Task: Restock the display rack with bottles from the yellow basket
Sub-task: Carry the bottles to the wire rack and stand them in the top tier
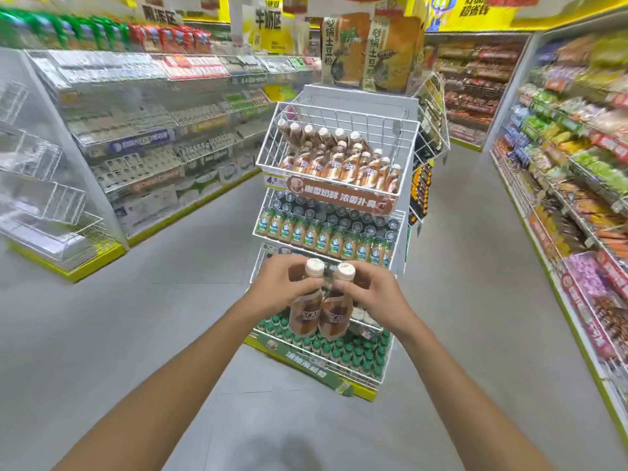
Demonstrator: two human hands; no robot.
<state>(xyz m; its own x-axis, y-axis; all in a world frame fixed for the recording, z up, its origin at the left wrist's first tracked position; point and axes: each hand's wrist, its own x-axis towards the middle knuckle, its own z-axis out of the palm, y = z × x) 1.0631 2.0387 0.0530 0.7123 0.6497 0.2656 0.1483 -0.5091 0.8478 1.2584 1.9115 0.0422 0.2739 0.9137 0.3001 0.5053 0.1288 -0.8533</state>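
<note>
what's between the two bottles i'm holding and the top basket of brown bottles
Nothing visible. The left hand and right hand hold the two bottles in open air in front of the display rack, and its top basket is open on top.

- A self-service shop.
- Long shelves (pixel 574 158) of packaged goods line both sides of the aisle.
- A wire display rack (pixel 404 130) carries a price tag (pixel 272 181).
- Yellow signs (pixel 489 10) hang overhead.

Light: bright, even, from overhead; colours vivid.
Shadows: one soft dark patch on the floor (pixel 153 317) at the bottom edge.
Glare: pale washed-out sheen over the left shelves (pixel 136 113).
Blur: left shelves and right shelves (pixel 577 164) smeared, labels unreadable; the display rack (pixel 331 212) in the centre is sharper.
Distortion: wide-angle bowing, shelf lines curving outward at the edges.
</note>
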